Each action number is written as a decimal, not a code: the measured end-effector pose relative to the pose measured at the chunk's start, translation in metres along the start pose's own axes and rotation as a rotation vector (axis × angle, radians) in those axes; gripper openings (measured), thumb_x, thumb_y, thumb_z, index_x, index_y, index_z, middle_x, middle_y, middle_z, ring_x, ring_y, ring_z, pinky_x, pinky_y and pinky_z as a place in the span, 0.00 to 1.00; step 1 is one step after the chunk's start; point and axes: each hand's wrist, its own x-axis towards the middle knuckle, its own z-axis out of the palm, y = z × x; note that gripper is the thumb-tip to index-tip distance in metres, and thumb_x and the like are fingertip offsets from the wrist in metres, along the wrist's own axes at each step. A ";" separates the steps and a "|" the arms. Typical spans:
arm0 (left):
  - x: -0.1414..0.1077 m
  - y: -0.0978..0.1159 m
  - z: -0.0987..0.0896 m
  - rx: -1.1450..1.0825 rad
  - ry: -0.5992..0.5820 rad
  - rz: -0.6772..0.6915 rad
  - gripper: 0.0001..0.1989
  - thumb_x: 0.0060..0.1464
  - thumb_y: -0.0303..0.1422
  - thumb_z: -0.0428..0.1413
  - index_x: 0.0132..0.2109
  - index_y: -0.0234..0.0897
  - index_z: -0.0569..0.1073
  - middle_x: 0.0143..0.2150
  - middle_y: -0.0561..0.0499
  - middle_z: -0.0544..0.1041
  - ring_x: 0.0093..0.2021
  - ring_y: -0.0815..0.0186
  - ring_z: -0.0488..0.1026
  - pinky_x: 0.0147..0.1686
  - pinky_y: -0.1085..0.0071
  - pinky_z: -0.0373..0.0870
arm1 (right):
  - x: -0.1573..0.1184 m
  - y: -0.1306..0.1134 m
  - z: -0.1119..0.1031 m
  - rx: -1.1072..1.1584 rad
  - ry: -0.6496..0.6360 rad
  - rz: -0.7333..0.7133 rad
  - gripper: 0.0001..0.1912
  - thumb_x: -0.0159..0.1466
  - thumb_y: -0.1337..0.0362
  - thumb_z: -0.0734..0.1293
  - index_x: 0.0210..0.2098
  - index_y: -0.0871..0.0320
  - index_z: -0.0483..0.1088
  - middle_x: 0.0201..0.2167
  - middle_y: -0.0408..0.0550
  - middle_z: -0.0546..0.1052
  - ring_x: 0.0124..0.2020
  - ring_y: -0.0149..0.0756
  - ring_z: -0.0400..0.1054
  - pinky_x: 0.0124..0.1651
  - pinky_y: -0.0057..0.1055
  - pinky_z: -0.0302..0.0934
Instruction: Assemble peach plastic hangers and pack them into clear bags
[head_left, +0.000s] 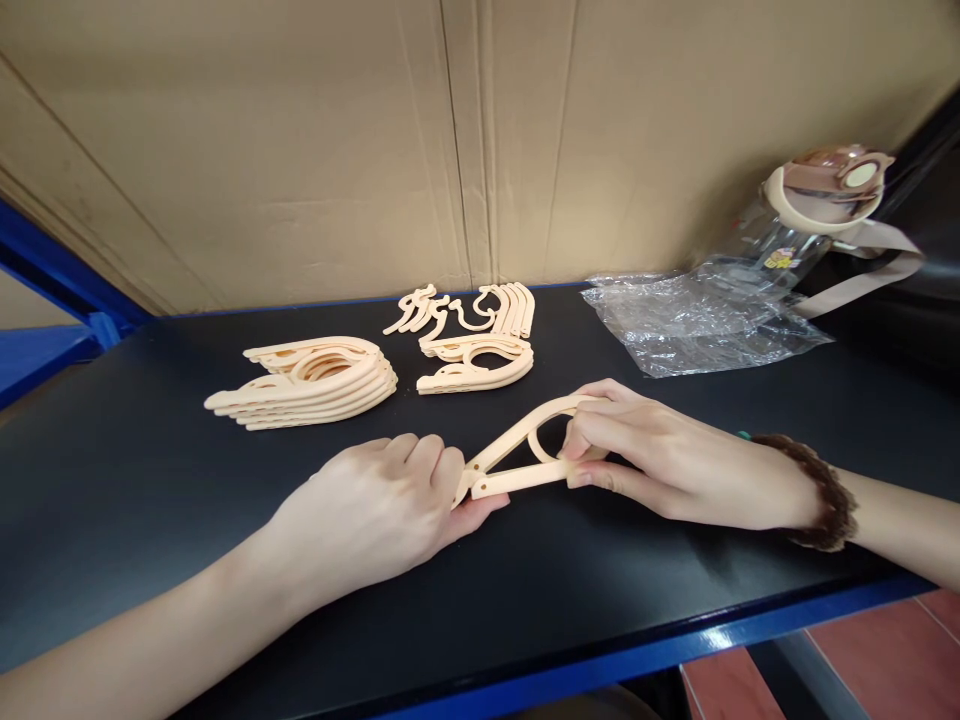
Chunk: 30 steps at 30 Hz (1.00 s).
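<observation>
A cream plastic folding hanger (517,440) is held between both hands above the black table, its arms forming a narrow V. My left hand (382,490) is closed round its left end, with the thumb underneath pointing right. My right hand (645,450) pinches the right part, fingers on the upper arm and the thumb at the lower one. Part of the hanger is hidden by the fingers. Behind my left hand lies a stack of several folded hangers (322,390). A smaller stack (480,375) lies just behind the held piece.
Loose hook pieces (420,310) and several curved pieces (514,308) lie near the cardboard wall (300,150). Clear plastic bags (697,320) are at the back right, beside a transparent bottle (795,230) with a strap. The table's blue edge (675,640) runs along the front.
</observation>
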 end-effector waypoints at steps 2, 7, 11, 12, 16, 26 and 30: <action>0.000 0.001 0.000 0.001 -0.001 -0.003 0.23 0.66 0.38 0.47 0.22 0.37 0.65 0.16 0.55 0.62 0.15 0.66 0.63 0.16 0.67 0.54 | 0.000 0.000 0.000 0.008 0.000 -0.002 0.08 0.72 0.65 0.57 0.36 0.57 0.63 0.35 0.46 0.72 0.43 0.35 0.65 0.49 0.34 0.58; -0.002 0.003 0.001 -0.023 -0.009 0.003 0.23 0.66 0.37 0.48 0.22 0.38 0.65 0.16 0.56 0.63 0.15 0.67 0.64 0.17 0.68 0.55 | -0.001 0.001 -0.001 0.023 0.017 -0.003 0.07 0.71 0.65 0.58 0.37 0.57 0.64 0.35 0.45 0.72 0.43 0.34 0.65 0.50 0.34 0.58; -0.002 0.003 0.001 -0.035 0.009 -0.022 0.23 0.67 0.37 0.46 0.22 0.38 0.65 0.17 0.56 0.63 0.15 0.67 0.63 0.17 0.68 0.54 | -0.001 0.001 -0.001 0.000 0.023 -0.010 0.07 0.71 0.65 0.58 0.36 0.57 0.64 0.36 0.46 0.73 0.44 0.35 0.66 0.50 0.34 0.58; -0.001 0.002 0.001 -0.039 0.013 -0.030 0.23 0.67 0.37 0.46 0.22 0.37 0.65 0.17 0.56 0.63 0.15 0.67 0.63 0.17 0.68 0.54 | 0.000 0.002 -0.001 -0.011 0.025 -0.013 0.08 0.71 0.65 0.58 0.36 0.58 0.65 0.36 0.46 0.73 0.44 0.35 0.66 0.50 0.34 0.58; 0.000 0.000 0.000 -0.067 0.024 -0.037 0.23 0.67 0.38 0.47 0.23 0.37 0.65 0.17 0.56 0.63 0.15 0.67 0.63 0.17 0.67 0.53 | 0.000 0.001 -0.003 -0.017 0.044 -0.039 0.07 0.70 0.64 0.61 0.36 0.58 0.66 0.35 0.45 0.74 0.43 0.35 0.66 0.52 0.35 0.57; -0.009 0.012 0.008 -0.182 0.042 0.024 0.23 0.68 0.40 0.43 0.24 0.38 0.63 0.18 0.55 0.59 0.17 0.66 0.58 0.19 0.67 0.50 | -0.001 0.006 -0.007 0.034 0.061 -0.014 0.05 0.67 0.68 0.64 0.42 0.61 0.69 0.41 0.48 0.72 0.38 0.28 0.67 0.41 0.24 0.61; -0.010 0.011 0.008 -0.162 0.077 0.028 0.21 0.66 0.43 0.47 0.26 0.38 0.62 0.19 0.56 0.59 0.19 0.66 0.57 0.20 0.67 0.50 | -0.002 0.004 -0.003 -0.053 0.077 0.013 0.09 0.69 0.64 0.62 0.46 0.61 0.70 0.39 0.47 0.74 0.37 0.29 0.69 0.40 0.25 0.61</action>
